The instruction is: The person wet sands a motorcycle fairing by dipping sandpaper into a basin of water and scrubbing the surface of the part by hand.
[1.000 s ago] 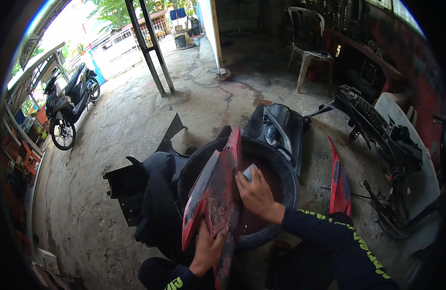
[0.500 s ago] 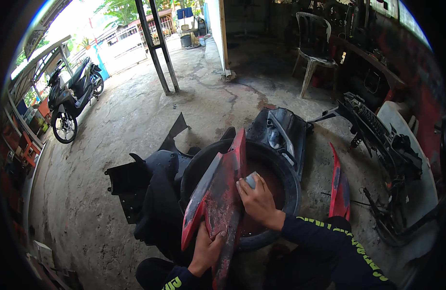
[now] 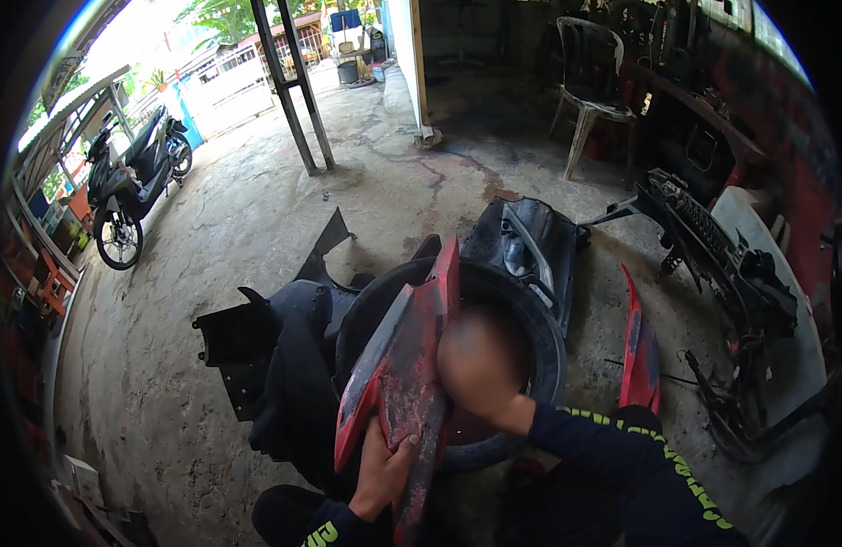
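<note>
A long red motorcycle fairing panel (image 3: pixel 410 369), with grey scuffed patches on its surface, lies tilted across a round black tub (image 3: pixel 550 365). My left hand (image 3: pixel 382 469) grips its near lower part, thumb on top and fingers wrapped beneath. Over the tub, at the panel's right edge, is my right hand (image 3: pixel 480 365). It is blurred, so its fingers and anything in them cannot be made out. Reddish-brown liquid shows inside the tub.
Black plastic motorcycle parts (image 3: pixel 289 356) lie left of the tub, and another dark panel (image 3: pixel 521 242) sits behind it. A second red panel (image 3: pixel 638 351) and a motorcycle frame (image 3: pixel 712 246) are on the right. Farther off stand a scooter (image 3: pixel 134 182), a metal post (image 3: pixel 298 91) and a chair (image 3: pixel 589 82).
My right hand, which showed a small grey pad in its fingers, is now blurred and slightly lower. The view has shifted a little; my left hand keeps its grip on the panel.
</note>
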The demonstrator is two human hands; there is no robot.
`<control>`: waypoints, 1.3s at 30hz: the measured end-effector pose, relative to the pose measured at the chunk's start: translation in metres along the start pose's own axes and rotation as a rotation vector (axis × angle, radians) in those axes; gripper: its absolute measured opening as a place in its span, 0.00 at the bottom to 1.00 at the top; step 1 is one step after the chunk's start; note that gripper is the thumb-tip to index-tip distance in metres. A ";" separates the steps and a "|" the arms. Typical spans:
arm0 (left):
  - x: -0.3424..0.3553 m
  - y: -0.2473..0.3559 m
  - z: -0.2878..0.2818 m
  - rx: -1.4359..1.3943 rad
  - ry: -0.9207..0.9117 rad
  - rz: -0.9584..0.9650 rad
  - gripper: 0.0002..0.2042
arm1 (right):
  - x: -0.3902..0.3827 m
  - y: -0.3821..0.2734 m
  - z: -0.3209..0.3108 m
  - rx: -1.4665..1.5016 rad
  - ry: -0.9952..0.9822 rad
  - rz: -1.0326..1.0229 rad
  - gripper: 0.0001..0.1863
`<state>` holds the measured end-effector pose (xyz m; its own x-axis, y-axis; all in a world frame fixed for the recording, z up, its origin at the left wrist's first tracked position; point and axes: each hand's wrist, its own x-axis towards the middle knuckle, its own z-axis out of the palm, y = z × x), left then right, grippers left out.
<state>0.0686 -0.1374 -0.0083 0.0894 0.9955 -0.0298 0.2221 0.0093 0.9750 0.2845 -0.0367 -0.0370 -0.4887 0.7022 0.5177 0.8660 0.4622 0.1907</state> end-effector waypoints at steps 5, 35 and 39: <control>0.000 0.008 0.006 0.013 0.000 -0.033 0.22 | 0.025 0.029 0.031 -0.020 0.001 0.063 0.23; -0.004 0.006 0.013 0.035 0.030 -0.006 0.22 | -0.005 0.005 0.008 -0.009 -0.020 0.029 0.25; -0.004 0.011 0.020 -0.008 0.021 -0.014 0.22 | 0.011 0.030 0.028 -0.041 -0.007 0.076 0.24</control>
<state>0.0906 -0.1436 -0.0018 0.0656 0.9971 -0.0385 0.2153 0.0235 0.9763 0.3018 0.0001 -0.0494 -0.4216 0.7383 0.5264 0.9044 0.3846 0.1849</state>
